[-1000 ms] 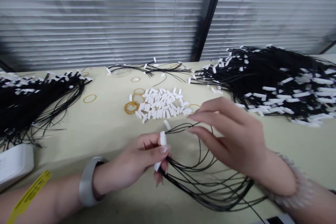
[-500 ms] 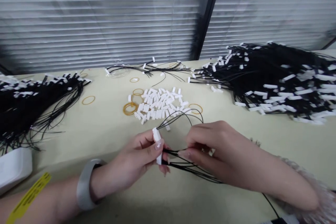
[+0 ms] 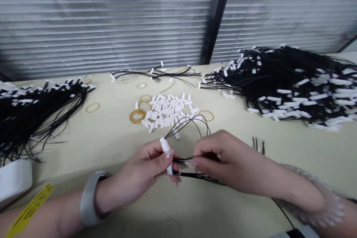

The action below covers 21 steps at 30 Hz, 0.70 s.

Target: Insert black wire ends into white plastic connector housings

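Note:
Between thumb and fingers, my left hand (image 3: 150, 161) pinches a long white connector (image 3: 166, 147). Several thin black wires (image 3: 196, 176) run out of its right side, and a few more arch up from its top end. My right hand (image 3: 220, 158) is closed on some of these wires, a short way right of the connector; its fingertips partly hide them. Loose wire ends (image 3: 259, 144) stick out behind my right wrist. Just beyond my hands lies a pile of small white connector housings (image 3: 170, 109).
Bundles of black wires with white connectors lie at the left (image 3: 41, 111) and right (image 3: 279, 81). Yellow rubber bands (image 3: 137, 116) surround the pile. Loose wires (image 3: 156, 72) lie along the back edge before window blinds (image 3: 111, 18). A white box (image 3: 15, 180) stands at the left.
My right hand has moved left along the wires, closer to the connector. Wire ends now show behind the right wrist. My left hand keeps its grip almost in place.

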Tool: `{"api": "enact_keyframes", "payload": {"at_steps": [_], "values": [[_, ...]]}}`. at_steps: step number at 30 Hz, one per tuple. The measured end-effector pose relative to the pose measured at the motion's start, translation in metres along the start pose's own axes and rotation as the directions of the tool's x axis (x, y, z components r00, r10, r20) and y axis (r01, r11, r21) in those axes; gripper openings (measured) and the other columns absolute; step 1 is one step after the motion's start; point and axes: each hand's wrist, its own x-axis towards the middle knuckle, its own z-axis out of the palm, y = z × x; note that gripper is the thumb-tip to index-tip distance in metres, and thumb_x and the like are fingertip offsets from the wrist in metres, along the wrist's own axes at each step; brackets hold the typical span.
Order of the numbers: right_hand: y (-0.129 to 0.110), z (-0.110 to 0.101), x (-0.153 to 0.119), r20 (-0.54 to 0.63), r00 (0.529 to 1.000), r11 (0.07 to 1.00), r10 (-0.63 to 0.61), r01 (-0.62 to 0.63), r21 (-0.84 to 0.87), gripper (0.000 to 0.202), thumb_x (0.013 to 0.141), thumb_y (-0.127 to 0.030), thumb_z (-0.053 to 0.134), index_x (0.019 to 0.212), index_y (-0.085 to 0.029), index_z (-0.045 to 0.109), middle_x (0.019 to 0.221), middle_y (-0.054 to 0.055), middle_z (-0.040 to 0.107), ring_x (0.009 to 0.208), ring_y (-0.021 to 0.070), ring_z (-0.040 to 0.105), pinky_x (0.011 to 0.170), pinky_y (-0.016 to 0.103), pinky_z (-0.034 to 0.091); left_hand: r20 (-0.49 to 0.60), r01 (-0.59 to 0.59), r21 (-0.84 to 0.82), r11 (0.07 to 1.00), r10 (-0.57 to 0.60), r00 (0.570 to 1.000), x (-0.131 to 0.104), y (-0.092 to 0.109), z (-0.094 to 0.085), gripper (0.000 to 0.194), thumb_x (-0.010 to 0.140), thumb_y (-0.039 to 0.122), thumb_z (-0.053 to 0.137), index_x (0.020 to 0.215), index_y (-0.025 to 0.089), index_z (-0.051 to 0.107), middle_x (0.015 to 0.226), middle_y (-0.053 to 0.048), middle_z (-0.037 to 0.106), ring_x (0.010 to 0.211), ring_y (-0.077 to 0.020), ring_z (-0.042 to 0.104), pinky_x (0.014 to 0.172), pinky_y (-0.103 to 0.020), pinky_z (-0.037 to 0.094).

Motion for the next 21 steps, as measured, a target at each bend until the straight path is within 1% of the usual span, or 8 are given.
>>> {"api": "enact_keyframes", "payload": {"at_steps": [3,5,9,11,13,15,17,21], "values": [[-0.0014,-0.0011,0.0004,-0.076,0.997,0.999,-0.032,0.030,-0.017,0.036,0.088,-0.032,0.042,0.056,-0.015,0.035,0.050,-0.007,0.028,0.049,0.0043,0.025,0.044,0.018,0.022,0.006,0.004,-0.008,1.000,-0.004,1.000,0.0003,-0.0009,-0.0004,0.017,0.073,0.029,0.068,0.074,0.014,0.060,0.065,-0.001,0.063,0.059,-0.0124,0.061,0.060,-0.027,0.049],[-0.0026,-0.0016,0.0008,-0.112,0.992,0.997,-0.055,0.050,-0.053,0.036,0.088,-0.029,0.042,0.057,-0.015,0.033,0.051,-0.007,0.028,0.050,0.0044,0.025,0.045,0.019,0.023,0.007,0.005,-0.017,1.000,-0.004,1.000,0.0006,-0.0014,-0.0004,0.016,0.073,0.028,0.068,0.074,0.014,0.060,0.065,0.000,0.063,0.059,-0.0120,0.060,0.060,-0.027,0.050],[-0.0034,-0.0036,-0.0012,-0.087,0.995,0.997,-0.040,0.033,-0.075,0.032,0.088,-0.028,0.041,0.059,-0.016,0.038,0.053,-0.007,0.035,0.051,0.0044,0.030,0.047,0.019,0.025,0.006,0.006,-0.014,1.000,-0.006,1.000,0.0007,-0.0020,-0.0005,0.017,0.073,0.029,0.068,0.074,0.014,0.061,0.065,0.000,0.062,0.060,-0.0117,0.060,0.060,-0.027,0.049],[-0.0037,-0.0055,-0.0032,-0.072,0.996,0.995,-0.047,0.041,-0.088,0.026,0.087,-0.024,0.043,0.063,-0.016,0.045,0.059,-0.006,0.043,0.057,0.0042,0.038,0.052,0.018,0.030,0.014,0.003,-0.003,1.000,-0.003,1.000,0.0008,-0.0023,-0.0007,0.017,0.074,0.029,0.067,0.075,0.013,0.061,0.065,0.000,0.062,0.060,-0.0119,0.060,0.060,-0.027,0.049],[-0.0043,-0.0075,-0.0047,-0.067,0.995,0.992,-0.080,0.073,-0.104,0.019,0.085,-0.020,0.046,0.067,-0.017,0.051,0.067,-0.005,0.049,0.064,0.0044,0.043,0.057,0.018,0.032,0.022,0.002,0.012,1.000,-0.002,1.000,0.0009,-0.0026,-0.0010,0.017,0.075,0.029,0.067,0.075,0.013,0.061,0.065,-0.001,0.062,0.059,-0.0125,0.061,0.060,-0.027,0.048],[-0.0050,-0.0087,-0.0053,-0.078,0.991,0.986,-0.110,0.099,-0.134,0.016,0.083,-0.017,0.049,0.069,-0.019,0.055,0.070,-0.005,0.049,0.068,0.0050,0.045,0.059,0.018,0.033,0.018,-0.005,0.025,1.000,0.005,1.000,0.0011,-0.0027,-0.0009,0.016,0.075,0.028,0.066,0.075,0.013,0.061,0.064,-0.001,0.062,0.059,-0.0128,0.061,0.059,-0.027,0.048],[-0.0054,-0.0085,-0.0054,-0.113,0.985,0.978,-0.133,0.112,-0.176,0.015,0.081,-0.014,0.051,0.068,-0.018,0.057,0.071,-0.004,0.049,0.067,0.0053,0.045,0.058,0.019,0.032,0.005,-0.008,0.034,0.999,0.008,1.000,0.0013,-0.0024,-0.0003,0.016,0.075,0.028,0.066,0.074,0.013,0.061,0.065,-0.001,0.062,0.059,-0.0130,0.061,0.059,-0.027,0.047],[-0.0046,-0.0051,-0.0065,-0.183,0.957,0.953,-0.226,0.178,-0.247,0.018,0.079,-0.011,0.051,0.062,-0.016,0.053,0.068,-0.003,0.048,0.064,0.0054,0.042,0.057,0.020,0.030,-0.017,-0.001,0.020,1.000,0.002,1.000,0.0015,-0.0016,0.0010,0.016,0.075,0.029,0.066,0.074,0.013,0.061,0.064,-0.001,0.062,0.058,-0.0124,0.060,0.059,-0.026,0.047]]}}
